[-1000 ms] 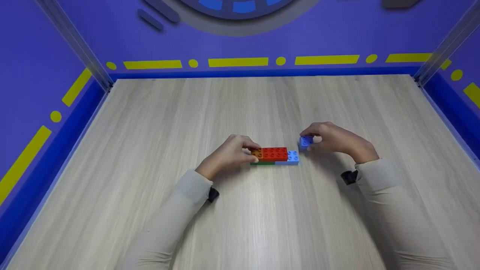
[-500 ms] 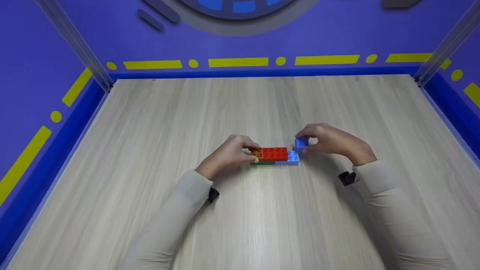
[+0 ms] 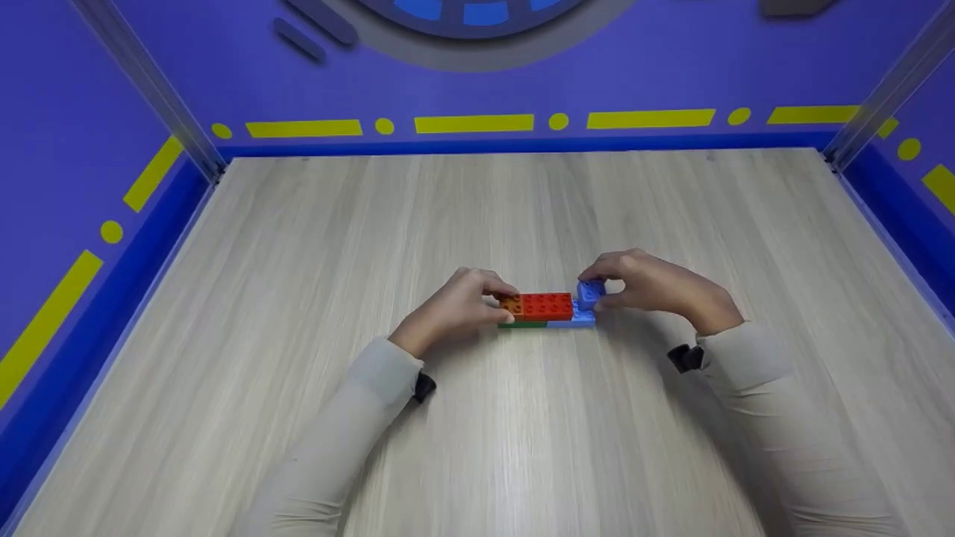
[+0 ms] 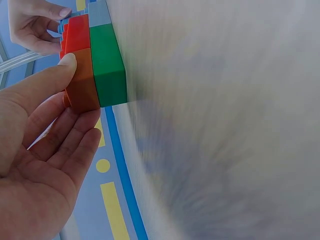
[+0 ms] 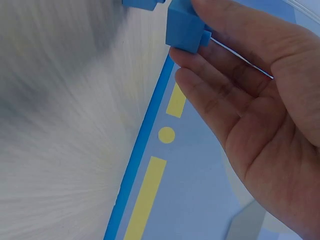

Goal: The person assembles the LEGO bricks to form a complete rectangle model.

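Note:
A low two-layer row of toy building bricks lies on the table. Its bottom layer is a green brick [image 4: 110,70] beside a light blue brick [image 3: 583,323]; an orange brick [image 4: 82,85] and a red brick [image 3: 548,306] sit on top. My left hand [image 3: 464,304] pinches the orange brick at the row's left end between thumb and fingers. Between thumb and fingertips, my right hand [image 3: 660,289] holds a small blue brick [image 5: 183,26]. In the head view this brick overlaps the bare studs of the light blue brick, just right of the red one.
The wood-grain table [image 3: 373,224] is bordered by purple-blue panels [image 3: 477,89] with yellow markings at the back and both sides. Metal corner posts [image 3: 149,82] stand at the back corners. Black wrist devices [image 3: 424,388] show at both cuffs.
My right hand has moved left and slightly nearer with the blue brick, from beside the row to over its right end. The left hand and the row have stayed in place.

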A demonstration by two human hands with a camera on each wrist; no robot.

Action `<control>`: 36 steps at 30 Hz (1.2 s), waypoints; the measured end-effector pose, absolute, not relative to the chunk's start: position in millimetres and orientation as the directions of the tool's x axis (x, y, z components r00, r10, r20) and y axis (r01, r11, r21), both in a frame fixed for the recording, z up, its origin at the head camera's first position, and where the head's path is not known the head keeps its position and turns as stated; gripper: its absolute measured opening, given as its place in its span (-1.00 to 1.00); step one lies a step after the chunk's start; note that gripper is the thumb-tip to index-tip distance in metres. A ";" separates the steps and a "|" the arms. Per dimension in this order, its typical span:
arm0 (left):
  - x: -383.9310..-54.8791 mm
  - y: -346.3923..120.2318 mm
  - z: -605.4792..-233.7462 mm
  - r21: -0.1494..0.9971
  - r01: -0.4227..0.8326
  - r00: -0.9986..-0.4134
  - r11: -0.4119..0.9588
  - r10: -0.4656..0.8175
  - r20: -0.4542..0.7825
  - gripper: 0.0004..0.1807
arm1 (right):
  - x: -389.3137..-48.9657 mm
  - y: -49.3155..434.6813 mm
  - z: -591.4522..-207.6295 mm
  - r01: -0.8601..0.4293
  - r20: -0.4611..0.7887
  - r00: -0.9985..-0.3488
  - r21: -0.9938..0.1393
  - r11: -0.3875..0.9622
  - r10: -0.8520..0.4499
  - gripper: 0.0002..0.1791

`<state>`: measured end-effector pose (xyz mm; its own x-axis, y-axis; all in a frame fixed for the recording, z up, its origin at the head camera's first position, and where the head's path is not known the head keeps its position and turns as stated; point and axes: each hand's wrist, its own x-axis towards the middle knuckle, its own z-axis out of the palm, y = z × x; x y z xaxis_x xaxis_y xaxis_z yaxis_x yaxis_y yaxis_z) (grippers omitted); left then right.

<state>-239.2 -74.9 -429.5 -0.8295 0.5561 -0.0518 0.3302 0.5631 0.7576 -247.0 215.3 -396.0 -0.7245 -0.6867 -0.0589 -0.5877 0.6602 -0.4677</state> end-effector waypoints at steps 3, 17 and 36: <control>-239.4 -74.7 -429.3 0.752 0.319 -0.834 0.577 0.548 -0.066 -0.62 | -245.9 213.3 -395.9 -0.592 -0.058 -0.723 -0.462 0.661 -0.688 -0.56; -239.6 -75.0 -429.3 0.738 0.325 -0.836 0.592 0.544 -0.068 -0.61 | -242.8 206.4 -397.8 -0.592 -0.097 -0.716 -0.438 0.676 -0.691 -0.57; -239.6 -75.9 -429.2 0.733 0.329 -0.835 0.595 0.545 -0.067 -0.63 | -240.3 203.9 -398.9 -0.602 -0.107 -0.709 -0.424 0.676 -0.698 -0.58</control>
<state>-239.6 -75.9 -429.2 -0.8354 0.5455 -0.0670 0.3295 0.5947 0.7333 -240.3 203.9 -398.9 -0.7085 -0.6975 -0.1068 -0.6019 0.6764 -0.4244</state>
